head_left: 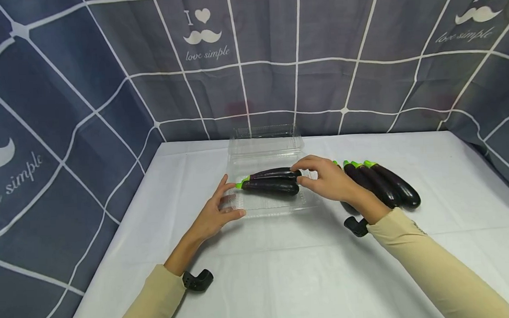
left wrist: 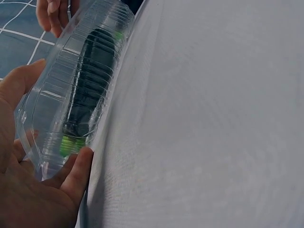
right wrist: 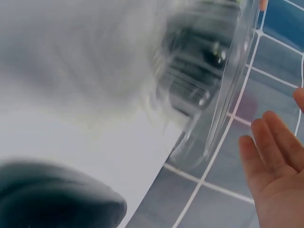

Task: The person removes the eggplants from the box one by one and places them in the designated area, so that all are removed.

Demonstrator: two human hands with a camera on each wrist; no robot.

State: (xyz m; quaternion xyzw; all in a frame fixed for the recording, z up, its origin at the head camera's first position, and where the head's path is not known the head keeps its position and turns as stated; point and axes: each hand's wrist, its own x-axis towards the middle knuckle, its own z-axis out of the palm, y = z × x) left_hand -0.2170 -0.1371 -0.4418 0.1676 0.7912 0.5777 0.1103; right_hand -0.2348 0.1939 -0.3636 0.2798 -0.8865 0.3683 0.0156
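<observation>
A clear plastic clamshell box [head_left: 263, 209] lies on the table with its lid raised at the back. Inside are two dark purple eggplants side by side, a front eggplant [head_left: 271, 187] and a back eggplant [head_left: 269, 173], green stems to the left. My left hand [head_left: 214, 216] spreads its fingers and thumb at the box's left end, touching the plastic near the stems. Over the right end hovers my right hand [head_left: 324, 177], fingertips beside the eggplants' blunt ends. The right wrist view shows that hand's fingers [right wrist: 270, 149] fairly straight, apart from the box.
Several more eggplants [head_left: 385, 185] lie in a group to the right, partly behind the right forearm. The white-covered table [head_left: 278, 282] meets a dark grid-patterned curtain [head_left: 268, 91] at its back and left. A black wrist device [head_left: 198, 281] sits on each arm.
</observation>
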